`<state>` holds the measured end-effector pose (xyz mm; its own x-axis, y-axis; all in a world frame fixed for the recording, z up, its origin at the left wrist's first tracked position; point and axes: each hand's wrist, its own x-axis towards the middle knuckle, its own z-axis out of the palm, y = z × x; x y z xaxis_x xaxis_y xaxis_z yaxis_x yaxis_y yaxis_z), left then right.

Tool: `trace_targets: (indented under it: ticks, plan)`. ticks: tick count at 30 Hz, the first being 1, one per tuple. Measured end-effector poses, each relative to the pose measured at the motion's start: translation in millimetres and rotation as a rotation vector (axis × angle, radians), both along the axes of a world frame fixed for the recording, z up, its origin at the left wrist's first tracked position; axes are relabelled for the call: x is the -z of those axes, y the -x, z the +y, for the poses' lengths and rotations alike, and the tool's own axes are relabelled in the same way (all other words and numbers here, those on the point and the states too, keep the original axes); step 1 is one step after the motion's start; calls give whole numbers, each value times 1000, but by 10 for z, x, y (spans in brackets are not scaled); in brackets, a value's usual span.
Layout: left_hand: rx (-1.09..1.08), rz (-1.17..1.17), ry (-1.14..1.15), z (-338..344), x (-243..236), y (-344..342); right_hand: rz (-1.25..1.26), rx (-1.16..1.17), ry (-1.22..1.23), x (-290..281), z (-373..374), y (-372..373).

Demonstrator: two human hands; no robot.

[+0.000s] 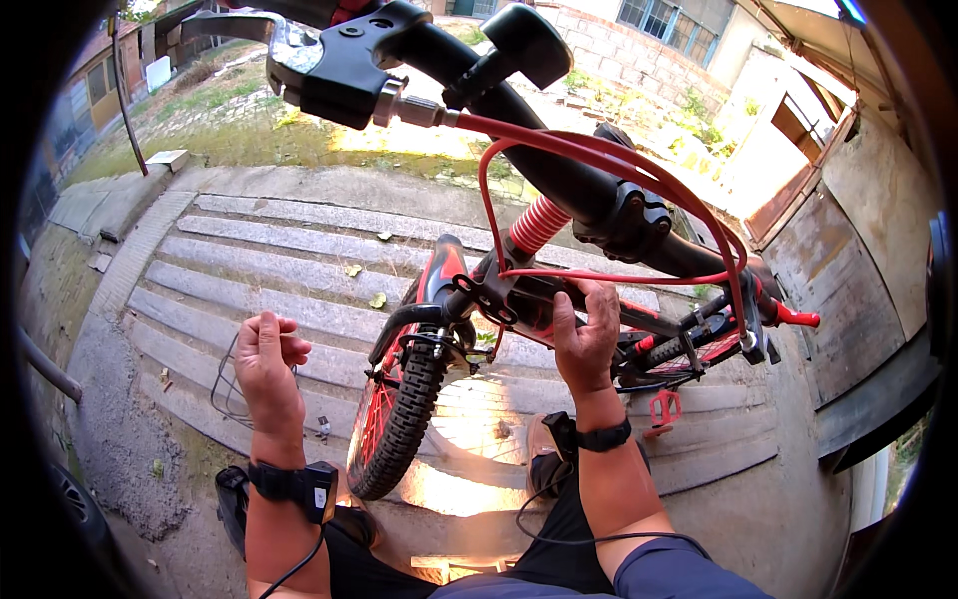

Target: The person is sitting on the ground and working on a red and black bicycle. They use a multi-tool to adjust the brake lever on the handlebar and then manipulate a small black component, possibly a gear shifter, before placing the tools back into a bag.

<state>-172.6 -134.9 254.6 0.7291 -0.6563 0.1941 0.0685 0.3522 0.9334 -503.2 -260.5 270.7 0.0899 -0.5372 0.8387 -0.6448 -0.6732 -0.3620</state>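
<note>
A small red and black bicycle stands in front of me, its black handlebar and brake lever close to the camera. Red brake cables loop from the lever down to the frame. My right hand grips the black frame just behind the front fork, thumb on the near side. My left hand hangs free to the left of the knobby front tyre, fingers curled, with a thin dark wire looping down beside it. Both wrists wear black bands with cords.
The bike stands on ribbed concrete paving. A red pedal sticks out at the right. A wooden door and wall close off the right side. Grass and brick buildings lie beyond. A grey pipe runs at the left.
</note>
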Motion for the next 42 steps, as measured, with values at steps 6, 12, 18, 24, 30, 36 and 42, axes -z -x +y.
trace_targets:
  ticks: [6,12,18,24,30,36,42]
  plan:
    - [13,13,13,5,14,-17,-3,11,45,7,-14,-9]
    - [15,15,26,2,31,-27,-10,5,-6,1,3,-4]
    - [13,24,60,2,35,-26,27,27,40,-2,1,2]
    - [8,21,57,11,29,-19,17,8,30,4,-8,12]
    - [-53,78,16,39,-119,-69,59,20,64,13,-26,21]
    - [-216,-39,177,459,-429,-611,-36,-99,-39,96,-99,84]
    - [-289,-102,-13,1221,-85,-1323,-103,-163,-100,186,-150,147]
